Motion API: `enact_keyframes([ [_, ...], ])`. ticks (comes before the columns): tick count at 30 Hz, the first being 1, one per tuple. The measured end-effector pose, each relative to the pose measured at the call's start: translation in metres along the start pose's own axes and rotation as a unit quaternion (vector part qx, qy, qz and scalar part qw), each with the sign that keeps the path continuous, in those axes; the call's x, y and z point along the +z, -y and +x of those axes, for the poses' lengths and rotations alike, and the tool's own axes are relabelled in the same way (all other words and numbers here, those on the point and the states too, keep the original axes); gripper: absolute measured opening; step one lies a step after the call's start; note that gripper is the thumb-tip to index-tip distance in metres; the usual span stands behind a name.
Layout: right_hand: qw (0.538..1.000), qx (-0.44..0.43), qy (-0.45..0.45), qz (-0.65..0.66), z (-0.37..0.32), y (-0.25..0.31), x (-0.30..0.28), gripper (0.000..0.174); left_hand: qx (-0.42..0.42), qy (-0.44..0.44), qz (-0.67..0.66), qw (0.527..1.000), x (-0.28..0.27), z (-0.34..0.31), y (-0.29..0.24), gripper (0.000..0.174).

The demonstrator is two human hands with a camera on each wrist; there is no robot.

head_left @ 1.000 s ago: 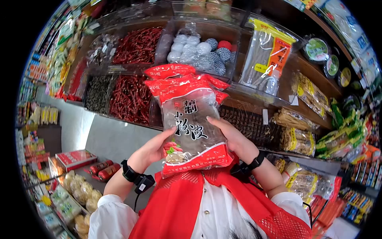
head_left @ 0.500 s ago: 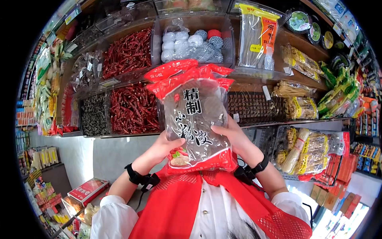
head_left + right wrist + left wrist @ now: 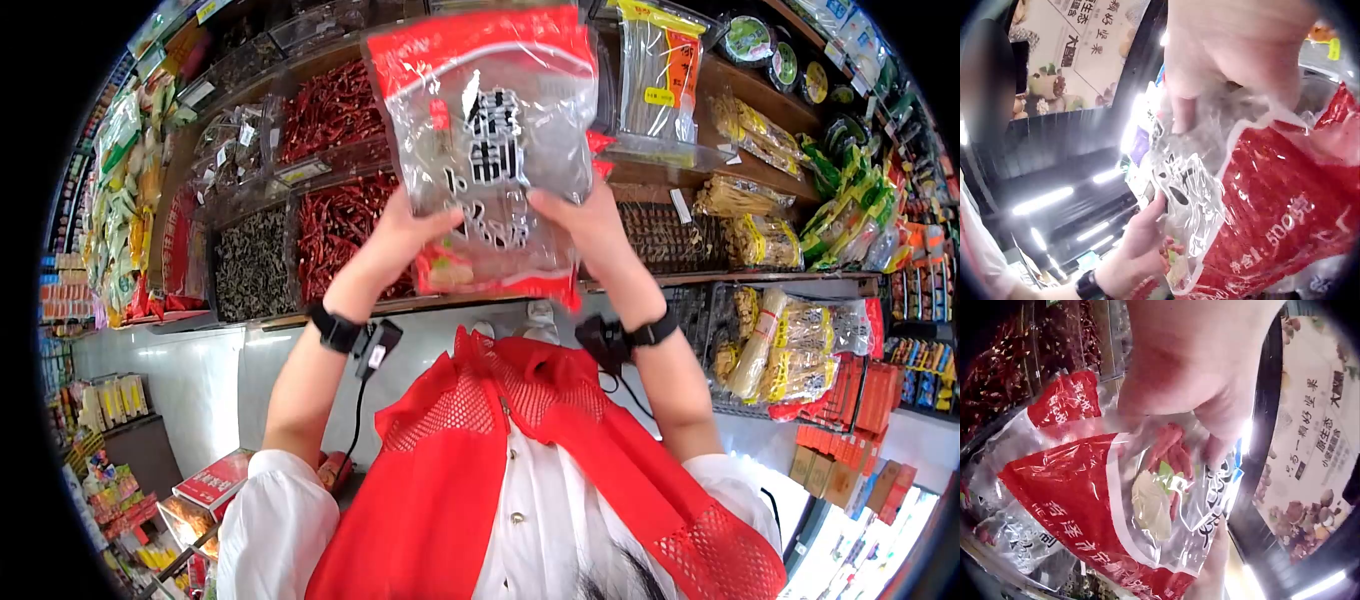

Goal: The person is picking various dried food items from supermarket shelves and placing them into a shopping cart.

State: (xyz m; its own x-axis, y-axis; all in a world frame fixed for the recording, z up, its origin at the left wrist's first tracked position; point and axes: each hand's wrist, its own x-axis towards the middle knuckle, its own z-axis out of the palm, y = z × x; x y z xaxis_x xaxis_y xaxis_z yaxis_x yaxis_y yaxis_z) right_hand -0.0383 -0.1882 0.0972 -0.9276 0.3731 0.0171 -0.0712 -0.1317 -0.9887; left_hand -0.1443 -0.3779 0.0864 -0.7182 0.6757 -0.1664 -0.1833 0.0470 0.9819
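Both hands hold a small stack of clear plastic food bags [image 3: 500, 130] with red ends and black lettering, out in front of the chest. My left hand [image 3: 405, 235] grips the lower left side, its thumb on the front. The right hand [image 3: 590, 225] grips the opposite side the same way. Up close in the left wrist view, the front bag [image 3: 1154, 506] shows a picture of red and green food near its red end, and the red end of another bag [image 3: 1063, 400] lies beyond it. The fingers behind the bags are hidden in the head view.
Beyond the bags are shelf bins with dried red chilies [image 3: 335, 110] and dark dried goods [image 3: 250, 265]. Packed long noodles [image 3: 660, 75] stand at the upper right. Yellow-labelled packs [image 3: 790, 350] lie in a basket on the right. A red box [image 3: 210, 485] sits at lower left.
Both hands have moved forward and up, away from the chest, carrying the bags toward the shelf bins. The bags now cover the bin of white and striped balls. The grip stays on both sides.
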Motion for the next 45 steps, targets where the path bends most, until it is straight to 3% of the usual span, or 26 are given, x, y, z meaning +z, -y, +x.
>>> enact_keyframes([
  [4, 0.988, -0.079, 0.024, -0.129, 0.038, -0.029, -0.012, 0.060, 0.025, -0.037, 0.070, 0.997, -0.013, 0.027, 0.014, 0.031],
  [7, 0.979, -0.068, 0.010, -0.193, 0.035, -0.053, -0.015, 0.065, 0.027, -0.064, 0.048, 0.996, -0.013, 0.032, 0.054, 0.029],
  [12, 0.975, 0.045, 0.020, -0.215, 0.017, -0.141, -0.037, 0.070, -0.040, -0.042, 0.073, 0.996, -0.015, 0.021, 0.128, 0.030],
  [15, 0.983, 0.093, 0.051, -0.150, 0.011, -0.188, -0.049, 0.075, -0.022, -0.032, 0.172, 0.984, -0.018, 0.027, 0.166, 0.036],
  [17, 0.962, 0.146, -0.013, -0.231, 0.004, -0.201, -0.044, 0.076, 0.041, -0.110, 0.198, 0.973, -0.012, 0.026, 0.177, 0.043],
  [19, 0.970, 0.113, -0.037, -0.212, 0.004, -0.211, -0.039, 0.072, 0.040, -0.109, 0.235, 0.965, -0.010, 0.026, 0.170, 0.043],
  [22, 0.993, 0.118, -0.014, 0.005, -0.002, -0.200, -0.036, 0.059, 0.032, -0.103, 0.328, 0.938, -0.003, 0.023, 0.147, 0.041],
  [23, 0.993, 0.119, -0.015, 0.006, 0.000, -0.204, -0.037, 0.059, 0.031, -0.102, 0.329, 0.938, -0.003, 0.026, 0.151, 0.041],
  [26, 0.979, 0.090, -0.010, -0.183, 0.008, -0.208, -0.043, 0.062, 0.010, -0.161, 0.373, 0.914, -0.001, 0.040, 0.164, 0.042],
  [27, 0.979, 0.090, -0.013, -0.180, 0.009, -0.201, -0.045, 0.062, 0.011, -0.158, 0.375, 0.913, -0.001, 0.042, 0.165, 0.042],
  [29, 0.954, 0.151, 0.008, -0.258, 0.005, -0.188, -0.051, 0.062, 0.012, -0.152, 0.364, 0.919, -0.002, 0.039, 0.166, 0.055],
  [30, 0.928, 0.128, 0.033, -0.349, 0.001, -0.193, -0.056, 0.058, -0.055, -0.171, 0.307, 0.935, 0.008, 0.035, 0.146, 0.065],
  [31, 0.929, 0.129, 0.032, -0.346, -0.007, -0.201, -0.067, 0.058, -0.056, -0.169, 0.309, 0.934, 0.012, 0.033, 0.136, 0.065],
  [33, 0.834, 0.149, 0.188, -0.497, -0.020, -0.215, -0.085, 0.050, 0.190, -0.277, 0.421, 0.843, 0.019, 0.031, 0.119, 0.066],
  [35, 0.812, 0.156, 0.191, -0.529, -0.021, -0.221, -0.085, 0.047, 0.216, -0.266, 0.401, 0.850, 0.033, 0.031, 0.088, 0.064],
  [37, 0.788, 0.163, 0.194, -0.561, -0.020, -0.216, -0.085, 0.044, 0.289, -0.075, 0.626, 0.720, 0.041, 0.041, 0.077, 0.060],
  [38, 0.790, 0.158, 0.213, -0.553, -0.018, -0.213, -0.087, 0.042, 0.317, -0.030, 0.639, 0.700, 0.048, 0.049, 0.075, 0.056],
  [40, 0.793, 0.155, 0.229, -0.544, -0.015, -0.210, -0.088, 0.041, 0.321, -0.037, 0.635, 0.701, 0.059, 0.071, 0.068, 0.056],
  [42, 0.862, 0.152, 0.182, -0.447, -0.011, -0.214, -0.088, 0.038, 0.318, -0.074, 0.618, 0.715, 0.069, 0.094, 0.052, 0.057],
  [45, 0.855, 0.117, 0.174, -0.474, 0.000, -0.213, -0.091, 0.041, 0.246, -0.028, 0.625, 0.741, 0.061, 0.134, 0.047, 0.052],
])
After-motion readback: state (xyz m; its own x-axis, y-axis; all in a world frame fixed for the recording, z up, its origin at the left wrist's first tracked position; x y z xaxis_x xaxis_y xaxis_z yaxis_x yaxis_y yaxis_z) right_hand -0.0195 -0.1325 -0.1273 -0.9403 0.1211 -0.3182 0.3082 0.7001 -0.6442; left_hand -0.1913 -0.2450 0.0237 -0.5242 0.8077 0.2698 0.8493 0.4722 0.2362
